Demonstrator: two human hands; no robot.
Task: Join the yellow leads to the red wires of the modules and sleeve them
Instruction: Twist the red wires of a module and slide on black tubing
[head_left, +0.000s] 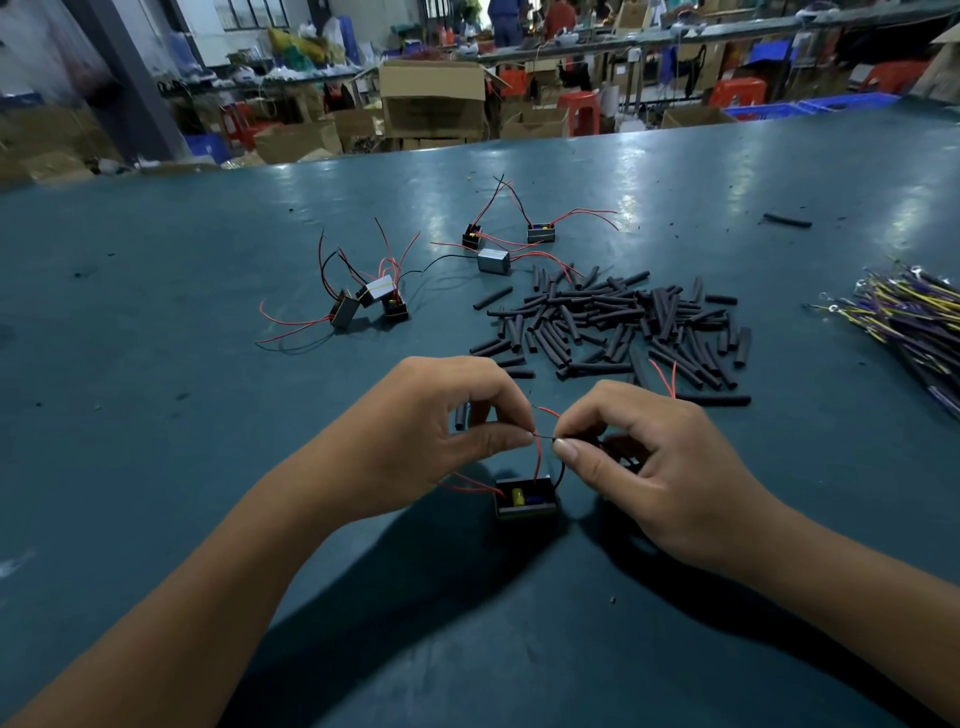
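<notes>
A small black module (525, 499) with a yellow part inside lies on the table below my hands. Red wires (537, 457) and a black wire rise from it. My left hand (447, 415) pinches a thin wire end between thumb and forefinger. My right hand (639, 457) pinches the other side of that thin wire, with a black sleeve (587, 441) partly hidden under its fingers. Which lead is held I cannot tell. A short black sleeve (460, 417) stands behind my left hand.
A heap of black sleeves (623, 327) lies behind my hands. A bundle of yellow leads (909, 317) lies at the right edge. Three modules (371, 304) with red wires sit at the middle left, three more modules (506, 244) further back. The teal table (208, 415) carries them all.
</notes>
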